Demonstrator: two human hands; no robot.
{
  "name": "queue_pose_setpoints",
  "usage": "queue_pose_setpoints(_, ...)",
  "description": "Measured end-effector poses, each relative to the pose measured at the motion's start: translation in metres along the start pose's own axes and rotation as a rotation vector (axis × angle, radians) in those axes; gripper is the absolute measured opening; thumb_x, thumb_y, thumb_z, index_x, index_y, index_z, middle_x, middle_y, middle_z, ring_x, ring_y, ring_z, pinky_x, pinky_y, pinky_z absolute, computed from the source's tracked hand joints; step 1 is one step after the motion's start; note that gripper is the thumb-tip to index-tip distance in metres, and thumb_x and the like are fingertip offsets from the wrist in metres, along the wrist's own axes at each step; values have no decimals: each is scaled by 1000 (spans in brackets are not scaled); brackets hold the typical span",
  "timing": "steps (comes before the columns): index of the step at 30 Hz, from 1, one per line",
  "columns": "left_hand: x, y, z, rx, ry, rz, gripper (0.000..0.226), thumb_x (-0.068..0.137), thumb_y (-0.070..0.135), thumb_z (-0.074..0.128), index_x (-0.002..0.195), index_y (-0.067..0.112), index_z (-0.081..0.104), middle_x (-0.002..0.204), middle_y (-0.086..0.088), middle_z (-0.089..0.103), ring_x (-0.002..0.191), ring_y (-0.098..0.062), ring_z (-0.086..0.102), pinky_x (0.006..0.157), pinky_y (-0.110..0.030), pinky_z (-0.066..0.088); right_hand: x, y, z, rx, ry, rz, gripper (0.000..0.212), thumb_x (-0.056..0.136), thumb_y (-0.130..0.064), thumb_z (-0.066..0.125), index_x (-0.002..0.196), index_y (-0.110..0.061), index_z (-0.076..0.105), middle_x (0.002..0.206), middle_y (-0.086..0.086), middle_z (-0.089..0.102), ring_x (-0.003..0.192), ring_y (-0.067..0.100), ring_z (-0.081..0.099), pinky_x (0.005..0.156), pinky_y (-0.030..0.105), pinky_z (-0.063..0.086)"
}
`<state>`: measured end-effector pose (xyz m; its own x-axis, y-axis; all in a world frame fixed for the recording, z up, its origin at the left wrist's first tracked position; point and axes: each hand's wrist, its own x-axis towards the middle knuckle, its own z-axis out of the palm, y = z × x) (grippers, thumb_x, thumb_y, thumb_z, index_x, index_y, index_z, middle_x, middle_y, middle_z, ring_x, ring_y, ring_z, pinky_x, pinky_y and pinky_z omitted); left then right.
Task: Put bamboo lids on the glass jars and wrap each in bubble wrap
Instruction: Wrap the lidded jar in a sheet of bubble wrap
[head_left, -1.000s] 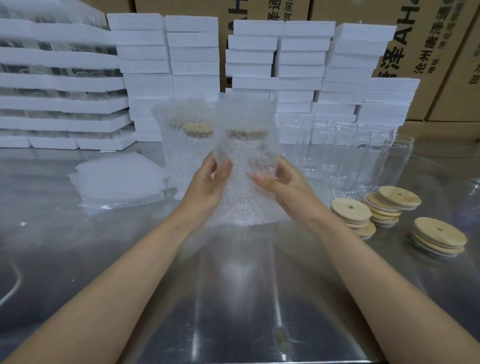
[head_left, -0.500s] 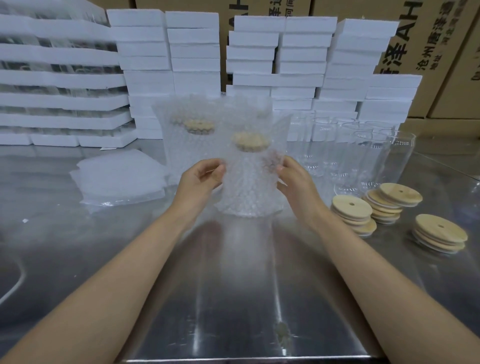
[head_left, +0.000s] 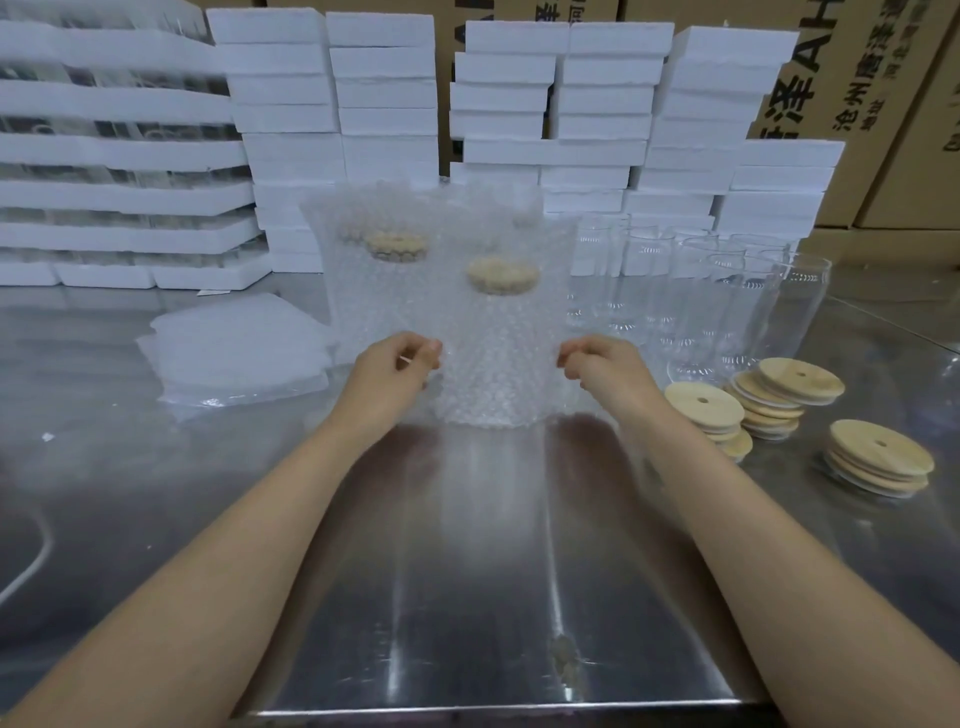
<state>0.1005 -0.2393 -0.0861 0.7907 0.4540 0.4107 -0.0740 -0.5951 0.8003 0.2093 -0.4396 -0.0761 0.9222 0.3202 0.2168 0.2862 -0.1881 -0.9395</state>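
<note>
A lidded glass jar inside a bubble wrap sleeve (head_left: 493, 358) stands upright on the steel table, its bamboo lid (head_left: 503, 275) showing through the wrap. My left hand (head_left: 389, 371) pinches the sleeve's left edge and my right hand (head_left: 605, 366) pinches its right edge, both about halfway up. Just behind and to the left stands a second wrapped jar (head_left: 374, 291) with its lid visible. Several bare glass jars (head_left: 727, 306) stand at the right. Bamboo lids lie in stacks: one (head_left: 706, 410), another (head_left: 784, 389), a third (head_left: 878, 457).
A pile of flat bubble wrap sheets (head_left: 234, 353) lies at the left on the steel table (head_left: 467, 571). White foam boxes (head_left: 389, 93) are stacked along the back, with cardboard cartons (head_left: 857, 78) behind. The table's front edge runs along the bottom.
The wrapped jar came down from being held in the air and now stands on the table. Both hands slid out to the sleeve's side edges.
</note>
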Motion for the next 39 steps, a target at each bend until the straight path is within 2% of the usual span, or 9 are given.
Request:
queue_pose_setpoints(3,-5,-8,4,270,-149,32,9,94,15,52,89,19,58,85,6,60,68,-4,53,60,-18,35,-3,10,3,-270,-92,3,11,87,-12,62,79,-19,66,82,-1,63,85,15,56,66,11,41)
queue_pose_setpoints(9,-5,-13,2,410,-228,25,7,88,14,58,84,19,60,86,2,60,76,-20,56,76,-31,46,-4,15,2,-830,-117,-46,24,87,-21,65,110,-21,64,119,8,50,122,29,38,95,35,31)
queue_pose_setpoints(12,-5,-13,2,338,-148,-5,7,91,15,57,89,19,62,89,4,62,79,-15,56,76,-25,42,-4,7,-3,-683,-182,-130,48,80,-2,64,125,-13,54,123,11,50,117,29,46,92,28,42)
queue_pose_setpoints(14,-5,-10,3,288,-106,15,10,90,10,55,91,17,62,92,2,61,80,-13,55,71,-19,37,-9,2,-2,-428,-336,-137,64,77,1,70,134,-11,43,124,4,50,116,20,50,78,9,43)
queue_pose_setpoints(17,-7,-4,7,199,-170,131,25,78,-5,54,90,17,51,98,-2,51,90,-15,49,68,-14,34,-17,0,10,-50,-428,-165,95,74,-11,82,148,-17,24,138,-10,47,129,4,45,99,10,38)
queue_pose_setpoints(21,-15,-1,18,131,-294,128,33,80,6,60,105,20,44,106,4,43,96,-6,48,75,-15,38,-19,7,24,11,-270,-215,101,68,-34,87,148,-20,26,143,-10,47,131,-1,43,109,20,35)
queue_pose_setpoints(27,-19,8,29,-105,-185,167,36,95,6,54,127,21,46,114,17,52,104,11,52,84,0,38,-10,20,26,76,-27,-253,59,74,-21,83,119,-24,45,108,-23,58,92,-24,55,76,-3,39)
queue_pose_setpoints(32,-22,6,46,-92,-188,103,58,94,5,55,146,15,31,134,5,45,120,-3,43,85,-1,38,7,22,20,137,251,-255,62,75,-20,81,122,-19,41,113,-12,60,99,-12,59,85,5,42)
queue_pose_setpoints(39,-13,1,52,-49,-96,26,45,94,7,52,138,13,43,121,0,54,108,-8,51,80,-1,35,43,30,16,14,539,-226,79,71,-32,80,133,-9,38,130,5,47,119,18,50,96,24,39)
